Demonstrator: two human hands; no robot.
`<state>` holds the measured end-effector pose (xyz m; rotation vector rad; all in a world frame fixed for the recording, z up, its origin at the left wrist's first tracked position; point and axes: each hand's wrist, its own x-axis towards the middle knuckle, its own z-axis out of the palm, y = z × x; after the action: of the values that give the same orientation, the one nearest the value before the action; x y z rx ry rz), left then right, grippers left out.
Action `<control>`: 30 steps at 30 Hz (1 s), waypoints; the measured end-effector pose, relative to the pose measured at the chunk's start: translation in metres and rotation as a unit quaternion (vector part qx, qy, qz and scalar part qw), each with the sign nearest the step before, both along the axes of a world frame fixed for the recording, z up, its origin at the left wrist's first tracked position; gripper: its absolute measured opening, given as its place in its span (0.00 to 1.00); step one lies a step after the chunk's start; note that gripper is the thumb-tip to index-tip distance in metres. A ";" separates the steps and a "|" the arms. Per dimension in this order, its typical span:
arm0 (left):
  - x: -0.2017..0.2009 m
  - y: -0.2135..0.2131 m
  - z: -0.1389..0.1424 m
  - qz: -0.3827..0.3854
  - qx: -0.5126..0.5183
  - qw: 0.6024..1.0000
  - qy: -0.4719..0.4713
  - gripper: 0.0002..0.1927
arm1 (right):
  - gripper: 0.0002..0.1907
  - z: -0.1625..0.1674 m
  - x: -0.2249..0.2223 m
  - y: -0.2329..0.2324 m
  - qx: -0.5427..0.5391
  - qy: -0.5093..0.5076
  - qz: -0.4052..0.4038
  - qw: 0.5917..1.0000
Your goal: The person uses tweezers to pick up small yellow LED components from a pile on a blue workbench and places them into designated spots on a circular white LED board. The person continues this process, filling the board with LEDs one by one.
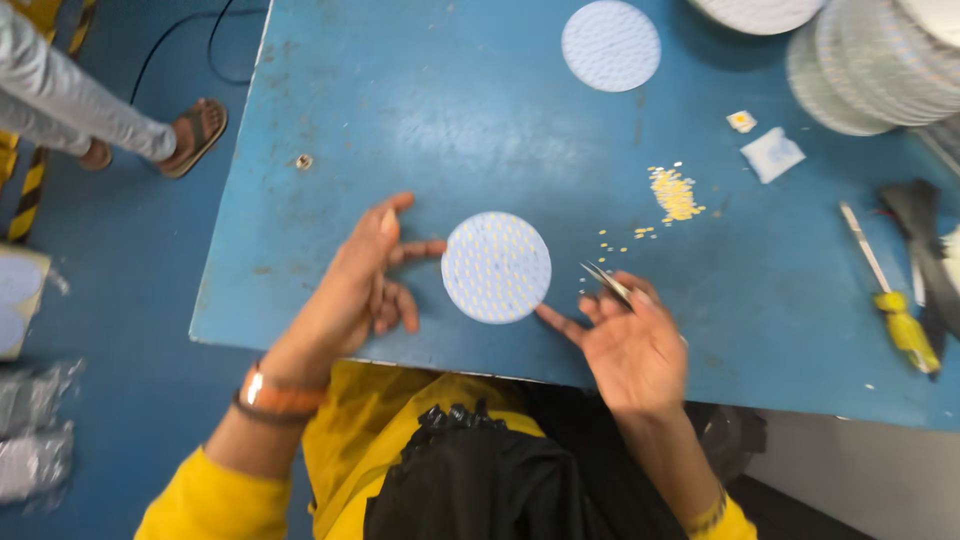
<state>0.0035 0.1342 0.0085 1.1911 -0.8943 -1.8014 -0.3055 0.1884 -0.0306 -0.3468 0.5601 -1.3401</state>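
A round white board (496,267) dotted with small yellow chips lies flat on the blue table (450,120), near its front edge. My left hand (368,280) rests on the table at the board's left side, one fingertip touching its rim, fingers apart. My right hand (630,345) is at the board's lower right, palm up, pinching thin metal tweezers (606,281) whose tips point up and left. One finger of that hand touches the board's edge. A small heap of loose yellow chips (675,193) lies beyond the right hand.
Another round white board (610,45) lies at the table's far side, with stacks of similar discs (870,70) at the far right. A yellow-handled screwdriver (890,290), a small white packet (772,154) and a dark tool (925,250) sit right. Another person's sandalled foot (195,135) stands left.
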 end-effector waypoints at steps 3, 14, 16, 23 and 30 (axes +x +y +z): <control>-0.006 -0.062 0.014 -0.070 -0.017 0.995 -0.076 0.43 | 0.12 -0.016 -0.014 -0.016 -0.065 0.039 0.039 0.996; -0.033 -0.140 0.040 -0.184 -0.095 0.970 -0.123 0.39 | 0.15 -0.020 -0.064 0.007 -0.218 0.370 0.179 0.885; -0.032 -0.136 0.037 -0.224 -0.109 0.959 -0.133 0.37 | 0.16 -0.023 -0.055 -0.020 -0.215 0.367 0.188 0.885; -0.036 -0.142 0.037 -0.251 -0.094 0.951 -0.152 0.35 | 0.15 0.006 -0.090 -0.135 -0.245 0.387 0.017 0.889; -0.038 -0.140 0.027 -0.286 -0.113 0.942 -0.132 0.37 | 0.18 0.020 -0.101 -0.183 -0.192 0.496 -0.100 0.841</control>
<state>-0.0347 -0.0053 0.0352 1.1076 -1.6974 -1.9251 -0.4062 0.0052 -0.0108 -1.3926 1.2064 -1.4088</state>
